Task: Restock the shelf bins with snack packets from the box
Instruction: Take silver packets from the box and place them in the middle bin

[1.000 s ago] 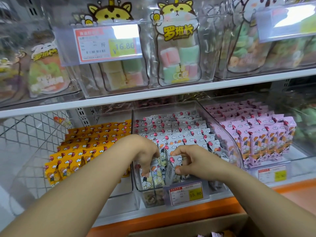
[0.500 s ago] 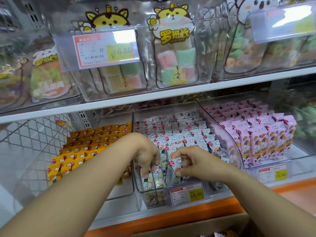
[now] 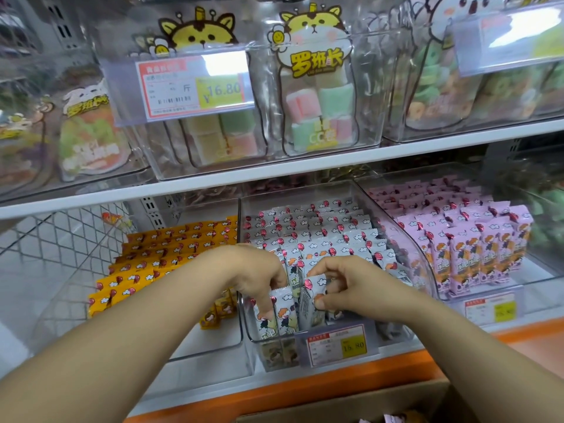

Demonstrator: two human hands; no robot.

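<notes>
The white snack packets point(image 3: 308, 239), printed with clouds, red balloons and a cartoon child, stand in rows in the clear middle bin point(image 3: 308, 190). At its front, the left hand point(image 3: 259, 276) pinches one upright packet, fingers closed on it; the right hand point(image 3: 351, 288) grips a tilted packet point(image 3: 309, 303) beside it. At nine o'clock sit yellow packets point(image 3: 171, 251), at three o'clock pink packets point(image 3: 473, 239). A cardboard box point(image 3: 351, 404) lies at six o'clock.
</notes>
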